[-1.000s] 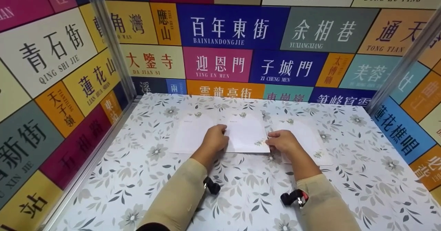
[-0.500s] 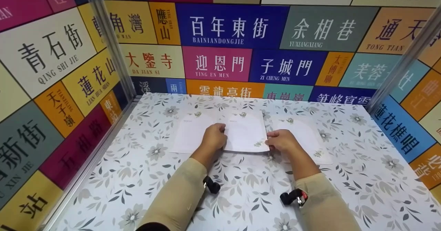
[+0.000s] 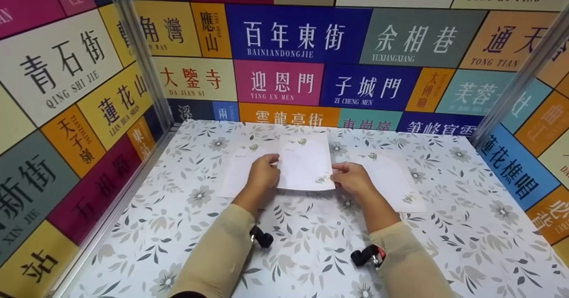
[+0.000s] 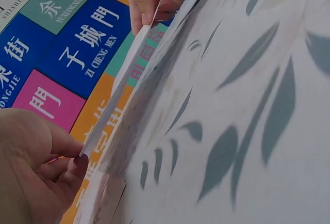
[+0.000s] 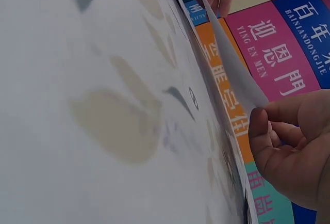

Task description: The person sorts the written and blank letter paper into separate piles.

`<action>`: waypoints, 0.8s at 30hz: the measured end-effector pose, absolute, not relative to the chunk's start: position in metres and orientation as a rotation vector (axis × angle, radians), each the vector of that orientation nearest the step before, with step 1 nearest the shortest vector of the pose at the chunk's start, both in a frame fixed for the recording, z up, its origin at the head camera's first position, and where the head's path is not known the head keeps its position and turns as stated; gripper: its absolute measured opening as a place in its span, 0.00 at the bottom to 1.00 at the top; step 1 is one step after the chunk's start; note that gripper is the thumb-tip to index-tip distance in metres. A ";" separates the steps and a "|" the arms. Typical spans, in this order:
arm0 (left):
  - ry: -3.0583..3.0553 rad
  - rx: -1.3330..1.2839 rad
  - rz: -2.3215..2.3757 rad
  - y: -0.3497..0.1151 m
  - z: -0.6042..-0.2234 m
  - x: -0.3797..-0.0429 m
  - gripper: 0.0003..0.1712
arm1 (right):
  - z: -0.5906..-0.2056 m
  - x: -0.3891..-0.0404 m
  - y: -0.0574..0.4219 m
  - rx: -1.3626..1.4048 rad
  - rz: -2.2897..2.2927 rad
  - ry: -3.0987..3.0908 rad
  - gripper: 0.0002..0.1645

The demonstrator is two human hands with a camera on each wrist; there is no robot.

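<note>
A white sheet of paper (image 3: 304, 164) with small floral prints at its top and lower right is held up off the table by both hands. My left hand (image 3: 264, 173) pinches its left edge between thumb and fingers. At the opposite edge, my right hand (image 3: 353, 178) pinches near the lower right corner. Both wrist views show the paper (image 4: 116, 100) nearly edge-on, raised above the cloth, with the right hand (image 5: 296, 141) gripping one end. A similar sheet (image 3: 234, 169) lies flat at the left, partly covered by the left hand. Another sheet (image 3: 391, 180) lies at the right, partly behind the right hand.
The tabletop wears a white cloth (image 3: 302, 253) with grey leaves and flowers. Colourful panels (image 3: 298, 33) with printed place names stand behind and at both sides, with metal posts (image 3: 146, 58) at the corners. Small black devices (image 3: 366, 257) sit on both forearms.
The middle sheet has risen off the table and moved slightly left and away from me, both hands travelling with it. The two outer sheets have stayed in place.
</note>
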State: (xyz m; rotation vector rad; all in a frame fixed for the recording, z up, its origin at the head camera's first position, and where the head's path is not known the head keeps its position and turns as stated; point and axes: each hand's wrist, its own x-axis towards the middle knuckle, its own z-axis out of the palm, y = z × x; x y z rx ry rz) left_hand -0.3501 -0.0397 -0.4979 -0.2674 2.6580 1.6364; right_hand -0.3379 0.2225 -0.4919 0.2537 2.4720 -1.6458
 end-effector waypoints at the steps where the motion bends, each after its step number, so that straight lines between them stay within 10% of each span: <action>1: 2.674 -0.255 1.643 -0.044 -0.498 -0.350 0.30 | -0.492 -0.339 0.218 0.249 -1.663 2.464 0.28; 24: 2.689 -0.400 1.698 -0.161 -0.498 -0.339 0.32 | -0.500 -0.344 0.098 0.167 -1.916 2.305 0.24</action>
